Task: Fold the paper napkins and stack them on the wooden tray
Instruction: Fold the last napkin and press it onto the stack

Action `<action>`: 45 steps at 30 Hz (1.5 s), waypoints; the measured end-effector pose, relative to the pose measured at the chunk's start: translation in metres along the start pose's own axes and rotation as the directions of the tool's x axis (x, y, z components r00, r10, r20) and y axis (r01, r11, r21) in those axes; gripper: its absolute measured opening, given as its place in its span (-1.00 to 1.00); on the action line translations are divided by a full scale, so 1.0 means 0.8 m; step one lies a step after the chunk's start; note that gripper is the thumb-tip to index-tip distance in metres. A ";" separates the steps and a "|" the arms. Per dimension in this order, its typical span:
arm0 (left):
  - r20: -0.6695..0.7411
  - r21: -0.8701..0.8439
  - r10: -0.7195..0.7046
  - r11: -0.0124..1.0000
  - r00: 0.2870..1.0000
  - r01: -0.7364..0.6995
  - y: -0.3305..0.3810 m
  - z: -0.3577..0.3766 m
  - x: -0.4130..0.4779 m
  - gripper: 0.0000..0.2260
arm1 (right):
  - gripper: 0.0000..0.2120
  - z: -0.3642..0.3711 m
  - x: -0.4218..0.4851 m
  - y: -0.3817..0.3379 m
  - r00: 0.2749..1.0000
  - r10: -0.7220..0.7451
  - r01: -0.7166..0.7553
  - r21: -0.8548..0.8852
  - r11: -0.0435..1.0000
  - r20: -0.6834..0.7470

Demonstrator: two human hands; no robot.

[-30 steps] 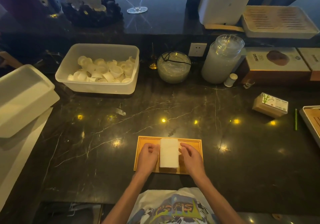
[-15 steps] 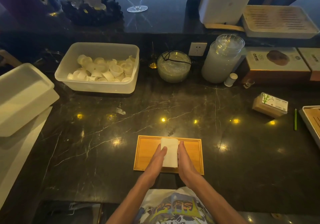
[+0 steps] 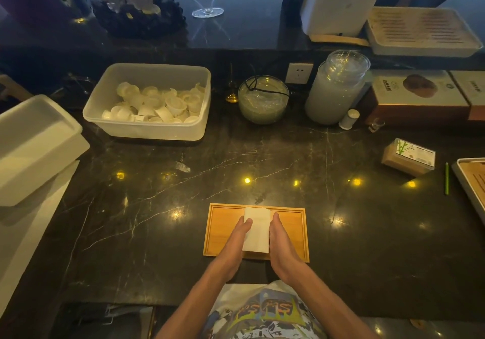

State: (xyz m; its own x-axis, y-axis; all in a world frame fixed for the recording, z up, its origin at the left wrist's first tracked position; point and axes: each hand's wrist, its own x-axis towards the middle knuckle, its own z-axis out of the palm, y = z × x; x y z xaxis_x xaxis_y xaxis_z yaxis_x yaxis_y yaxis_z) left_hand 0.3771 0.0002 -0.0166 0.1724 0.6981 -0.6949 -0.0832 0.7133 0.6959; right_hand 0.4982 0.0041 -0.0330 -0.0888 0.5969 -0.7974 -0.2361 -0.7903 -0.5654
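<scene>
A white stack of folded paper napkins (image 3: 257,230) stands in the middle of the wooden tray (image 3: 291,231) on the dark marble counter. My left hand (image 3: 233,244) lies with straight fingers flat against the stack's left side. My right hand (image 3: 282,244) presses its straight fingers against the right side. The stack sits squeezed between the two palms, its top face showing.
A packet of napkins (image 3: 408,156) lies at the right, beside a green pencil (image 3: 446,178) and another tray (image 3: 472,181). Behind are a plastic tub of small cups (image 3: 149,102), a glass bowl (image 3: 263,100), a tall jar (image 3: 336,89) and white lids (image 3: 34,147) at left.
One second ago my hands rested with curled fingers on the tray beside the stack. They have since straightened and closed in flat against both sides of the stack.
</scene>
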 end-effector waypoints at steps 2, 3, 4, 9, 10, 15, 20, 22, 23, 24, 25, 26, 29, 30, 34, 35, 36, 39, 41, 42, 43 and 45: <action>-0.010 -0.003 -0.010 1.000 1.000 0.010 0.002 0.001 0.000 -0.59 | -0.45 -0.003 0.002 -0.002 1.000 -0.002 0.001 0.011 1.000 0.006; -0.011 0.000 -0.017 1.000 1.000 0.017 0.002 0.001 0.001 -0.59 | -0.43 -0.004 0.003 -0.003 1.000 -0.003 0.003 0.010 1.000 0.021; -0.009 0.003 -0.022 1.000 1.000 0.022 0.002 0.001 0.001 -0.60 | -0.41 -0.005 0.003 -0.003 0.999 -0.005 0.005 0.007 1.000 0.035; -0.054 0.050 0.014 0.999 0.998 -0.011 0.000 -0.012 0.002 -0.69 | -0.37 -0.023 0.001 -0.008 0.998 -0.021 0.020 0.011 1.000 0.065; -0.148 0.094 0.047 0.995 0.988 -0.033 -0.002 -0.020 0.004 -0.66 | -0.40 -0.031 0.000 -0.012 0.999 -0.049 0.049 -0.033 0.998 0.020; -0.549 0.414 0.202 0.909 0.811 0.054 -0.012 -0.083 0.010 -0.64 | -0.58 -0.093 0.004 -0.018 0.849 -0.358 0.149 -0.473 0.869 -0.390; -0.540 0.406 0.036 0.886 0.841 0.223 -0.020 -0.112 0.022 -0.63 | -0.66 -0.121 0.014 -0.012 0.924 -0.186 0.090 -0.283 0.955 -0.333; -0.488 0.394 0.048 0.903 0.871 0.171 -0.020 -0.108 0.026 -0.65 | -0.63 -0.120 0.016 -0.012 0.933 -0.192 0.102 -0.288 0.952 -0.305; -0.473 0.389 0.053 0.908 0.879 0.155 -0.018 -0.105 0.028 -0.66 | -0.62 -0.118 0.017 -0.013 0.929 -0.208 0.120 -0.283 0.952 -0.305; -0.461 0.382 0.054 0.913 0.886 0.143 -0.016 -0.103 0.030 -0.66 | -0.61 -0.117 0.018 -0.015 0.926 -0.224 0.139 -0.277 0.951 -0.303; -0.454 0.369 0.053 0.920 0.890 0.134 -0.011 -0.103 0.034 -0.65 | -0.60 -0.117 0.022 -0.020 0.924 -0.238 0.156 -0.274 0.949 -0.300; -0.448 0.358 0.052 0.925 0.893 0.126 -0.005 -0.103 0.039 -0.65 | -0.59 -0.117 0.026 -0.026 0.922 -0.250 0.169 -0.275 0.947 -0.296; -0.432 0.374 0.085 0.923 0.898 0.093 0.026 -0.102 0.062 -0.70 | -0.54 -0.114 0.039 -0.058 0.923 -0.273 0.185 -0.307 0.933 -0.273; -0.430 0.379 0.099 0.922 0.897 0.079 0.039 -0.102 0.073 -0.71 | -0.53 -0.113 0.047 -0.071 0.925 -0.275 0.188 -0.312 0.931 -0.262; -0.444 0.363 0.103 0.929 0.890 0.074 0.091 -0.105 0.119 -0.67 | -0.52 -0.103 0.084 -0.130 0.933 -0.282 0.211 -0.294 0.932 -0.224; -0.445 0.367 0.101 0.927 0.890 0.078 0.104 -0.107 0.132 -0.65 | -0.53 -0.100 0.095 -0.144 0.935 -0.277 0.210 -0.282 0.936 -0.222; -0.447 0.367 0.101 0.927 0.889 0.079 0.115 -0.107 0.144 -0.65 | -0.55 -0.096 0.105 -0.158 0.938 -0.268 0.205 -0.269 0.941 -0.220; -0.467 0.388 0.116 0.918 0.877 0.085 0.147 -0.108 0.179 -0.69 | -0.56 -0.089 0.137 -0.195 0.937 -0.267 0.216 -0.229 0.949 -0.223; -0.486 0.393 0.117 0.914 0.866 0.097 0.165 -0.110 0.199 -0.71 | -0.51 -0.086 0.157 -0.216 0.935 -0.281 0.232 -0.226 0.946 -0.218; -0.494 0.391 0.116 0.915 0.862 0.101 0.173 -0.110 0.208 -0.71 | -0.52 -0.084 0.164 -0.226 0.936 -0.281 0.233 -0.228 0.945 -0.210; -0.498 0.392 0.115 0.914 0.859 0.104 0.179 -0.111 0.216 -0.71 | -0.55 -0.081 0.171 -0.234 0.941 -0.276 0.229 -0.229 0.946 -0.198; -0.497 0.396 0.114 0.912 0.860 0.108 0.187 -0.111 0.228 -0.72 | -0.57 -0.077 0.185 -0.244 0.951 -0.253 0.209 -0.232 0.950 -0.179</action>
State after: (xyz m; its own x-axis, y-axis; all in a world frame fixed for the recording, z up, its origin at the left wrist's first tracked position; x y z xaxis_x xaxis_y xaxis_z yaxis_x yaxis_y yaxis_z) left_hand 0.3087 0.2399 -0.0557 -0.3493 0.7127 -0.6083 0.3317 0.7012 0.6311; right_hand 0.5910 0.2385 -0.0536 0.1484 0.7426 -0.6531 -0.0180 -0.6583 -0.7525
